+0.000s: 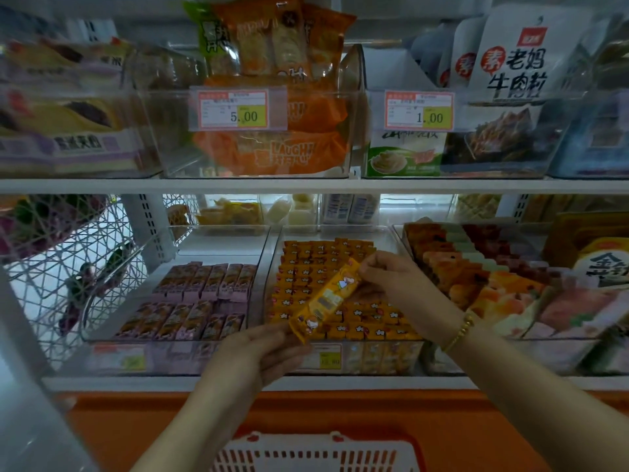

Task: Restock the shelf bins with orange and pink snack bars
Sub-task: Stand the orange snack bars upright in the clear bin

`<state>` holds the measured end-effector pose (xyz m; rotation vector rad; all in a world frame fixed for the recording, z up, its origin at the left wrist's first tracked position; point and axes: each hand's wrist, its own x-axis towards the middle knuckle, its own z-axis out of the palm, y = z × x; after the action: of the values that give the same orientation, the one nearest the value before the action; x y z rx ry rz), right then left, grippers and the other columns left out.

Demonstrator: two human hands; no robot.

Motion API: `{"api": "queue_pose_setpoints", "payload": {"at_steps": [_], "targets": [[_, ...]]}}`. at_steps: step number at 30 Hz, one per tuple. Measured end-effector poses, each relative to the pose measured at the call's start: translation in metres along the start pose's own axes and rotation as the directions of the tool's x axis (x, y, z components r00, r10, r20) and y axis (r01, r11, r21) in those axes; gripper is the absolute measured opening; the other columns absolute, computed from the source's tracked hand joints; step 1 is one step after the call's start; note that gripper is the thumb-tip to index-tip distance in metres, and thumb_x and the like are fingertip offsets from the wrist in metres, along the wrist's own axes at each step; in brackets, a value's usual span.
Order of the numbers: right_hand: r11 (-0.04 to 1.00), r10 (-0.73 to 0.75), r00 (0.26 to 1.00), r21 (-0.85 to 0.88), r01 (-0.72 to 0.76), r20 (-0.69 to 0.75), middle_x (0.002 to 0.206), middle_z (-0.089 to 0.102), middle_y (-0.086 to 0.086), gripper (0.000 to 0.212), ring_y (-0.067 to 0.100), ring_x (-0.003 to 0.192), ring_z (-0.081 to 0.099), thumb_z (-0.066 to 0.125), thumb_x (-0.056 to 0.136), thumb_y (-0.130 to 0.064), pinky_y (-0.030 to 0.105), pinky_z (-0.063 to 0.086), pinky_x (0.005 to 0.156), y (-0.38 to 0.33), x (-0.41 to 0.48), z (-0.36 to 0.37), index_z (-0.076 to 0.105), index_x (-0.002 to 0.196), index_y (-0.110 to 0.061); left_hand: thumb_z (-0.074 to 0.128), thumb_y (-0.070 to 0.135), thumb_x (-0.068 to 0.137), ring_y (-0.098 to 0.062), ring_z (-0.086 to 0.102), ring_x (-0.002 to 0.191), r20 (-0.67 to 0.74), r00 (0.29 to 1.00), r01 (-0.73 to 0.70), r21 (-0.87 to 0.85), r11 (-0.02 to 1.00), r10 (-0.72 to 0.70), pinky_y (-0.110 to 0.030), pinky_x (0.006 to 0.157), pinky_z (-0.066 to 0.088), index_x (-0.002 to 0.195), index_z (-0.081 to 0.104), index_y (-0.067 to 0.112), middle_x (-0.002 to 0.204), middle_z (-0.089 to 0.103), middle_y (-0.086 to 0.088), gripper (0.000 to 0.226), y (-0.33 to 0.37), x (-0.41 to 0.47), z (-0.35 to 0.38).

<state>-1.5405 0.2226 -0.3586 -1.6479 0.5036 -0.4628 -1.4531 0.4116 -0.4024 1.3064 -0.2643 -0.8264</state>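
Note:
An orange snack bar (326,299) is held slantwise over the clear middle bin (274,253) on the lower shelf. My left hand (260,352) pinches its lower end at the bin's front. My right hand (391,275) pinches its upper end. That bin is packed with rows of orange snack bars (367,321). The clear bin (112,298) to the left holds two rows of pink snack bars (204,284), with bare floor behind them.
A red-and-white shopping basket (316,454) sits below at the frame's bottom edge. A wire basket (68,267) stands at the left, a bin of mixed pastries (493,287) at the right. The upper shelf (306,185) carries clear bins with price tags.

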Motion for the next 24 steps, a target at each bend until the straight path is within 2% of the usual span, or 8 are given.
{"api": "queue_pose_setpoints", "payload": {"at_steps": [2,4,8,11,14,18,21,24], "targets": [[0.998,0.025,1.0,0.057,-0.026,0.004,0.082,0.066,0.015,0.015,0.019,0.066,0.066,0.048,0.097,-0.005,0.024,0.058,0.062,0.004,0.0,-0.001,0.052,0.082,-0.003,0.046,0.013,0.097,-0.026,0.072,0.082,0.02,0.999,0.041,-0.069,0.997,-0.039,-0.031,0.071,0.06,0.099,0.063,0.002,0.09,0.073,-0.016,0.021,0.001,0.0,-0.004],[0.991,0.062,0.998,0.118,-0.065,0.028,0.082,0.067,0.015,0.014,0.02,0.065,0.068,0.048,0.096,-0.005,0.024,0.058,0.061,0.007,-0.001,-0.001,0.052,0.083,-0.002,0.055,0.022,0.09,-0.027,0.071,0.087,0.036,0.999,0.038,-0.036,0.999,-0.037,-0.031,0.073,0.06,0.104,0.063,0.002,0.096,0.073,-0.016,0.026,-0.002,0.002,-0.009],[0.933,0.134,0.981,0.316,-0.174,0.143,0.083,0.071,0.016,0.013,0.023,0.072,0.071,0.049,0.096,-0.006,0.026,0.058,0.063,0.018,-0.005,0.005,0.058,0.091,0.002,0.073,0.023,0.065,-0.025,0.072,0.083,-0.038,0.999,-0.032,0.118,0.992,0.036,-0.02,0.061,0.057,0.107,0.065,-0.001,0.092,0.073,-0.014,0.049,-0.008,0.002,-0.016],[0.877,0.18,0.964,0.413,-0.246,0.194,0.085,0.072,0.018,0.022,0.025,0.077,0.071,0.046,0.097,-0.012,0.029,0.06,0.068,0.025,-0.006,0.01,0.062,0.097,0.002,0.07,0.016,0.076,-0.02,0.072,0.074,-0.088,0.994,-0.057,0.171,0.984,0.073,-0.017,0.056,0.054,0.099,0.067,-0.003,0.082,0.074,-0.014,0.029,-0.009,0.0,-0.017],[0.807,0.193,0.959,0.523,-0.275,0.207,0.086,0.07,0.023,0.032,0.029,0.076,0.071,0.046,0.098,-0.025,0.029,0.059,0.062,0.023,-0.006,0.01,0.06,0.101,0.003,0.064,0.009,0.085,-0.02,0.072,0.069,-0.11,0.99,-0.068,0.162,0.984,0.087,-0.016,0.054,0.053,0.095,0.067,-0.005,0.078,0.073,-0.015,0.017,-0.009,0.0,-0.018],[0.841,0.171,0.961,0.476,-0.257,0.216,0.085,0.07,0.018,0.034,0.025,0.073,0.071,0.052,0.091,-0.034,0.028,0.059,0.062,0.024,-0.007,0.008,0.061,0.097,-0.002,0.061,0.007,0.087,-0.021,0.072,0.071,-0.092,0.992,-0.075,0.149,0.986,0.09,-0.017,0.054,0.053,0.092,0.067,-0.003,0.08,0.073,-0.016,0.013,-0.009,-0.001,-0.015],[0.918,0.129,0.963,0.339,-0.206,0.236,0.09,0.072,0.012,0.035,0.02,0.074,0.07,0.064,0.077,-0.031,0.024,0.058,0.067,0.028,-0.008,0.009,0.061,0.1,-0.004,0.059,0.006,0.089,-0.023,0.072,0.074,-0.078,0.993,-0.078,0.132,0.988,0.089,-0.018,0.055,0.054,0.09,0.067,-0.002,0.082,0.073,-0.017,0.012,-0.008,-0.003,-0.014],[0.927,0.13,0.967,0.318,-0.197,0.22,0.087,0.072,0.009,0.031,0.018,0.074,0.07,0.067,0.071,-0.025,0.021,0.056,0.063,0.032,-0.008,0.009,0.061,0.093,-0.005,0.057,0.007,0.09,-0.024,0.072,0.076,-0.06,0.995,-0.076,0.12,0.99,0.083,-0.019,0.056,0.054,0.094,0.067,-0.002,0.084,0.073,-0.017,0.014,-0.008,-0.004,-0.015]]}}
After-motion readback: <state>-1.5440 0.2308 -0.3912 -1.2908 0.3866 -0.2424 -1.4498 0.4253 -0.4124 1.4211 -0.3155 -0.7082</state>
